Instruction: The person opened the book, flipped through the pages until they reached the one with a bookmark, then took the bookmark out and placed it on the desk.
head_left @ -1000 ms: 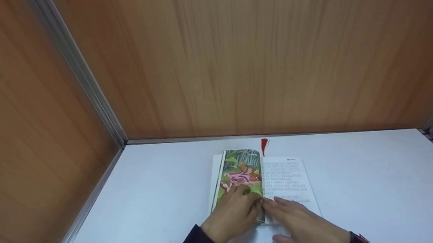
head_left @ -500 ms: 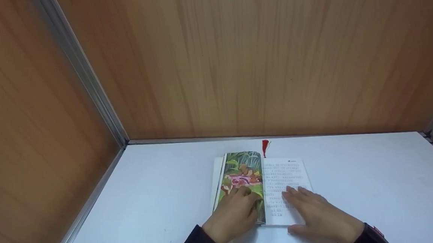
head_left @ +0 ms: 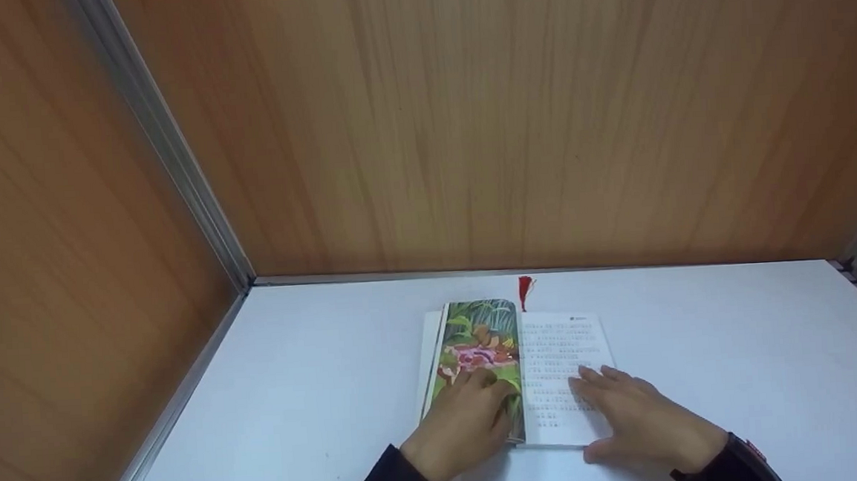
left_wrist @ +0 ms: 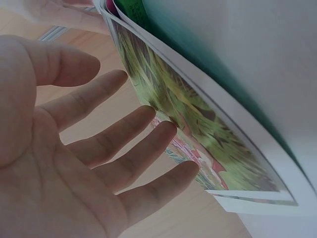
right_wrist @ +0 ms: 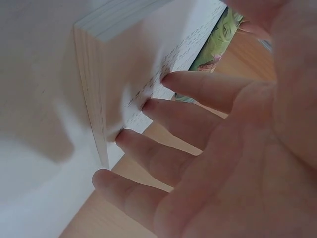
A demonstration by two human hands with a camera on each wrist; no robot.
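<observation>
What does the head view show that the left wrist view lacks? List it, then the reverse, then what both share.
Head only: the red tassel, the text page with the right hand flat on it, the white table.
Left wrist only: the left hand from the palm side, fingers straight.
Both: the book and its picture page.

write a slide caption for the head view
Both hands, left hand and right hand, press flat on an open book on a white table.
</observation>
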